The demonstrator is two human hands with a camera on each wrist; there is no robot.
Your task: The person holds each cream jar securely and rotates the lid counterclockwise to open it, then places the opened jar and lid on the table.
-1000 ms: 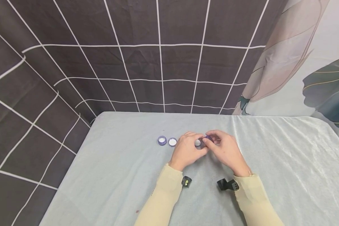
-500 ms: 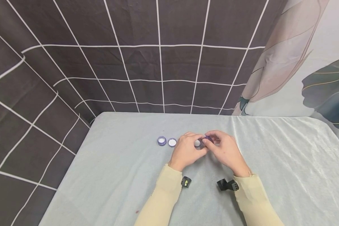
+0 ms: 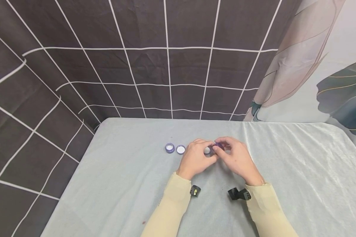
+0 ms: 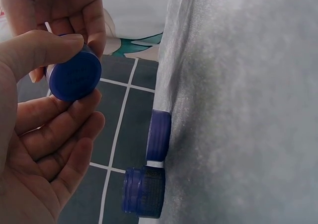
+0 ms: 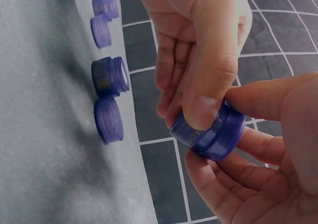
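Between both hands a small purple cosmetic jar with gold lettering (image 5: 182,131) is held above the table. My left hand (image 3: 196,157) pinches the jar's body between thumb and fingers; its dark blue base (image 4: 75,76) shows in the left wrist view. My right hand (image 3: 236,160) grips the shiny purple lid (image 5: 226,138) at the jar's other end, thumb and fingers round its rim. The lid sits against the jar; whether it is threaded tight I cannot tell. In the head view the fingers hide most of this jar.
On the pale cloth-covered table (image 3: 112,171) stand an uncapped purple jar (image 3: 169,148) and an upturned lid (image 3: 181,149) to the left. Another uncapped jar (image 5: 109,76) and lid (image 5: 109,119) lie by the hands. A dark gridded cloth (image 3: 148,65) hangs behind.
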